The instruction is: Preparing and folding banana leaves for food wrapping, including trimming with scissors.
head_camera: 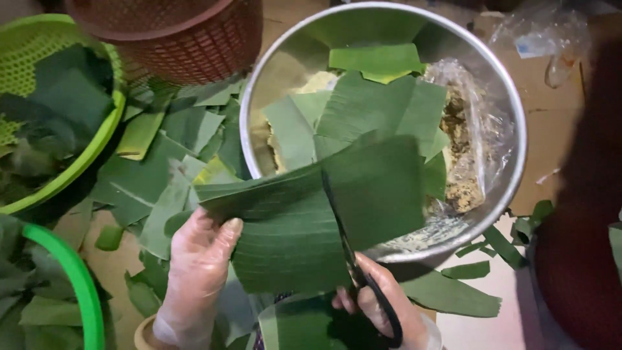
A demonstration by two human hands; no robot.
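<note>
Closest to my camera, both hands wear thin clear gloves. My left hand (194, 275) grips the near left edge of a large banana leaf piece (304, 214), thumb pressed on top and fingers tucked underneath, so it is grasping the leaf. My right hand (382, 304) is clenched through the black handle loops of a pair of scissors (353, 262), whose dark blades run up into the leaf, partway through a cut near its middle. The leaf is held flat and raised, overlapping the near rim of the steel bowl behind it. Just below the hands I see a round container (291, 324) with more leaf in it, partly cut off by the frame edge. To the left, on the floor, lies a loose heap of leaf offcuts (175, 149), and a few narrow strips (473, 259) lie to the right of the bowl. Beyond the held leaf, the big round steel bowl (512, 110) contains several cut leaf squares (382, 104), pale yellowish filling at its left, and a clear plastic bag (473, 136) of brownish crumbly mix on the right side. Far left, a green plastic basket (97, 139) holds dark leaves; a second green rim (78, 279) shows lower left. At the top sits a reddish-brown mesh basket (194, 39). Crumpled clear plastic (544, 32) lies far right on brown cardboard.
</note>
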